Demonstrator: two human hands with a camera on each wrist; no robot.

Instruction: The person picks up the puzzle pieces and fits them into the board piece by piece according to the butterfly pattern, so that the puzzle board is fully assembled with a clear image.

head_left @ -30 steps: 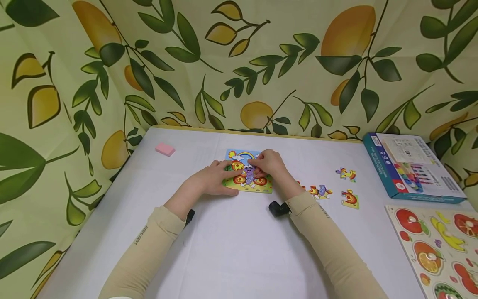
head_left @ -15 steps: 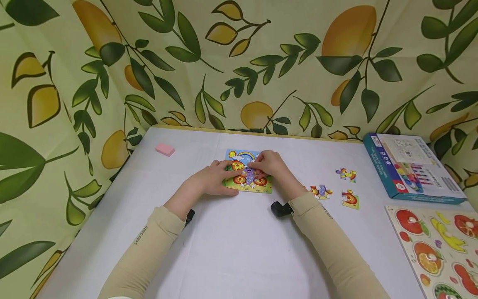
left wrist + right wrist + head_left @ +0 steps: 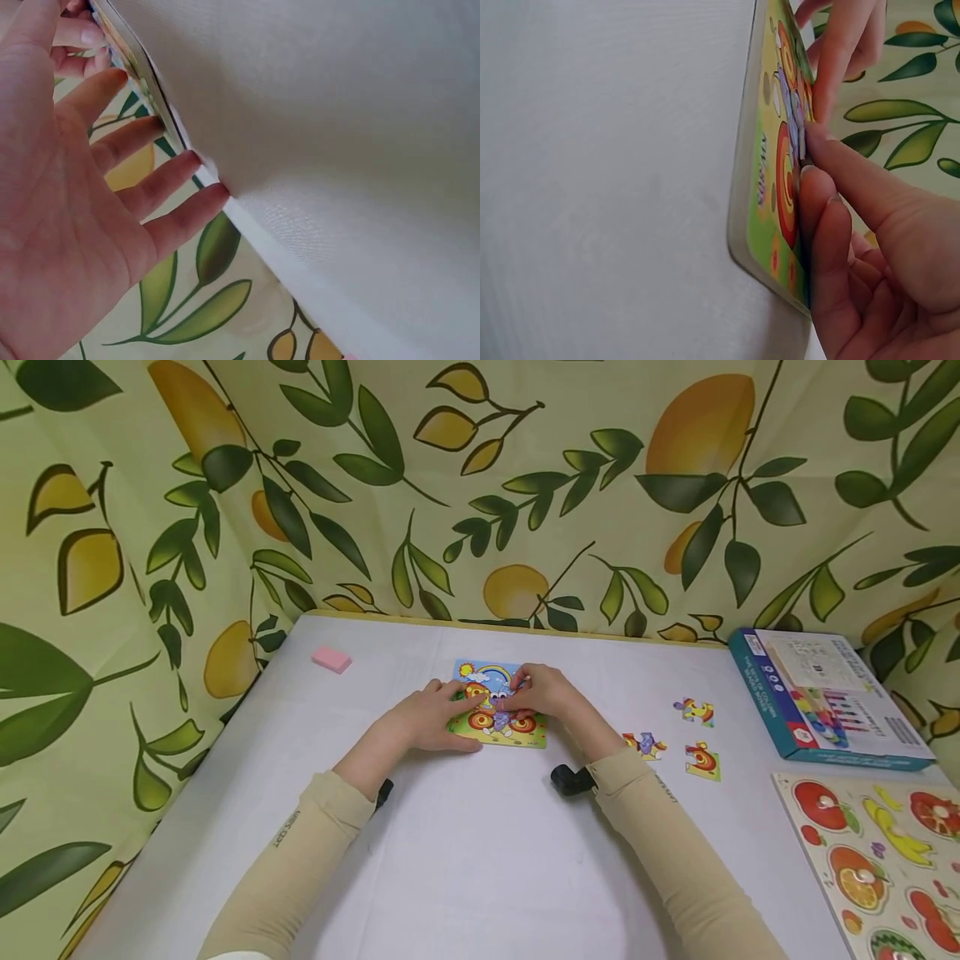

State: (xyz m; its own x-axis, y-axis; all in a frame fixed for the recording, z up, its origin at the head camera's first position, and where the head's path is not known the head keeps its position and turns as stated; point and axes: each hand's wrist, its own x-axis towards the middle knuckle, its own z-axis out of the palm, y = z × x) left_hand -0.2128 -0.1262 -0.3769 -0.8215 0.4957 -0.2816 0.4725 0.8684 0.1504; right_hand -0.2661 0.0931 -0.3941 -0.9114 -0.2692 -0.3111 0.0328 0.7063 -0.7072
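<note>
1 pink block (image 3: 332, 660) lay at the far left of the bench (image 3: 457, 852), well apart from the other things. To its right, the left hand (image 3: 431, 718) rested at the left side of a butterfly puzzle (image 3: 501, 727), its grip apart, the fingers extended and spread with some tips over the picture. The puzzle lay flat toward the far side of the bench, a thick-edged board with a sun, rainbow and grass around the orange-winged butterfly.

Over the board's right side, the right hand (image 3: 546, 691) had its grip clamped, thumb and fingers pinching a thin puzzle piece (image 3: 802, 144), mostly hidden; whether it sat in place I could not tell.

3 loose pieces lay farther right: a purple-and-orange piece (image 3: 647, 745) partly behind the sleeve (image 3: 660, 835), then a yellow piece (image 3: 697, 712) with a spiral-wing piece (image 3: 702, 762) nearer the person.

Beyond them, a blue box (image 3: 843, 693) lay printed side up, its contents out of sight. At the near right, a fruit board (image 3: 900, 883), cut off by the frame, held knobbed pieces, among them bananas (image 3: 900, 831), an orange (image 3: 855, 885) and part of a watermelon (image 3: 903, 939).
</note>
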